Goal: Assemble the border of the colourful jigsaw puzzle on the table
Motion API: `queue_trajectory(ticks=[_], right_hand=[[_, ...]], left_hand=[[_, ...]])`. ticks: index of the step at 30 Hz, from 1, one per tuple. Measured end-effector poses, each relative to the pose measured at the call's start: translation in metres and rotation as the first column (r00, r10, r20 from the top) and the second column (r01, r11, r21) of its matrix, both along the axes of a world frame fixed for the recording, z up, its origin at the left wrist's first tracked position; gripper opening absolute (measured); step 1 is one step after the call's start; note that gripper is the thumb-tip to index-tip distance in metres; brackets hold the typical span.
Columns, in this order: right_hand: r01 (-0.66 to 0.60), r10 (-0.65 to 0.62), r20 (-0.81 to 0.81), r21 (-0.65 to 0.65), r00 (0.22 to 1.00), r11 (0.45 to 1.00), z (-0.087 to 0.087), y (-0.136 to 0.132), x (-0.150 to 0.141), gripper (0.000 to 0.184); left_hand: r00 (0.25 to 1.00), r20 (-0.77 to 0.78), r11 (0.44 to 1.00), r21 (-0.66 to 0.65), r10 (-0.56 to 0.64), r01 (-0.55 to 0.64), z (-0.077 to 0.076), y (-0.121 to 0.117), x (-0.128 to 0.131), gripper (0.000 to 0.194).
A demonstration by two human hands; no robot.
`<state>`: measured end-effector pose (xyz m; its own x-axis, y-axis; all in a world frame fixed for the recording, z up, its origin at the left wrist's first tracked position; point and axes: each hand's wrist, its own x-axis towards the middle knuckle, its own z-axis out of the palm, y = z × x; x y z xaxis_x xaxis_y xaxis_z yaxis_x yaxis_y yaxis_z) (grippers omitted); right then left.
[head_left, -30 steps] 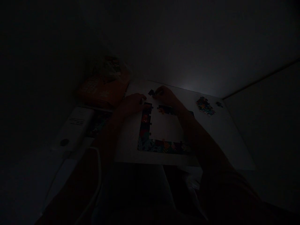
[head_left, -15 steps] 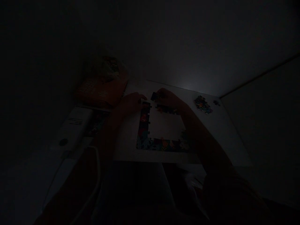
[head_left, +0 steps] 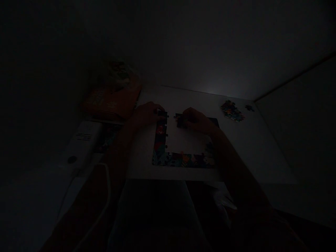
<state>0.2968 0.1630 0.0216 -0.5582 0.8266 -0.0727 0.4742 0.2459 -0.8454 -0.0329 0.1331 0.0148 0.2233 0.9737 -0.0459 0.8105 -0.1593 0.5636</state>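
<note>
The scene is very dark. A partly assembled jigsaw puzzle (head_left: 160,140) lies flat on a white table, its left side and bottom edge joined into a border around a bare middle. At the upper left corner, my left hand (head_left: 149,112) has thumb and index finger closed about the end of the border strip. My right hand (head_left: 197,120) pinches a dark puzzle piece (head_left: 180,120) along the top side, a short gap to the right of that corner. Its fingers and palm hide much of the top row, whose right end shows beyond the hand.
Loose puzzle pieces (head_left: 232,111) form a pile at the right, with a small dark piece (head_left: 249,108) beside it. An orange box (head_left: 110,101) sits at the left back. Nearer me are a white device (head_left: 84,140) with a cable and a dark patterned sheet (head_left: 108,136).
My right hand has come down toward me and slightly right, with a piece in its fingers, onto the top row. My left hand stays at the corner. The view has shifted slightly.
</note>
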Motion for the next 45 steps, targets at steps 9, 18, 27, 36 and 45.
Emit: queue_trajectory(ticks=[9, 18, 27, 36, 45], right_hand=[[0.049, -0.041, -0.089, 0.09, 0.995, 0.995, -0.009, -0.002, -0.009, 0.038], [0.086, -0.081, -0.04, 0.13, 0.996, 0.988, -0.015, -0.012, -0.031, 0.05], [0.065, -0.061, -0.028, 0.175, 0.998, 0.982, -0.018, -0.009, -0.036, 0.065], [-0.01, -0.009, 0.087, 0.218, 0.996, 0.976, -0.013, -0.01, -0.037, 0.073], [-0.007, -0.007, 0.065, 0.224, 0.998, 0.975, -0.019, -0.01, -0.032, 0.068]], left_hand=[[0.999, 0.053, 0.999, -0.038, 0.007, -0.005, 0.005, -0.001, -0.001, 0.046], [0.998, 0.059, 1.0, 0.01, 0.003, -0.004, -0.006, 0.002, -0.006, 0.044], [0.999, 0.053, 1.0, 0.019, -0.001, 0.0, 0.004, -0.001, -0.003, 0.044], [0.999, 0.036, 1.0, 0.019, -0.019, 0.018, 0.005, -0.002, -0.002, 0.045], [0.998, 0.062, 0.999, 0.043, -0.027, 0.025, -0.004, 0.002, -0.005, 0.047]])
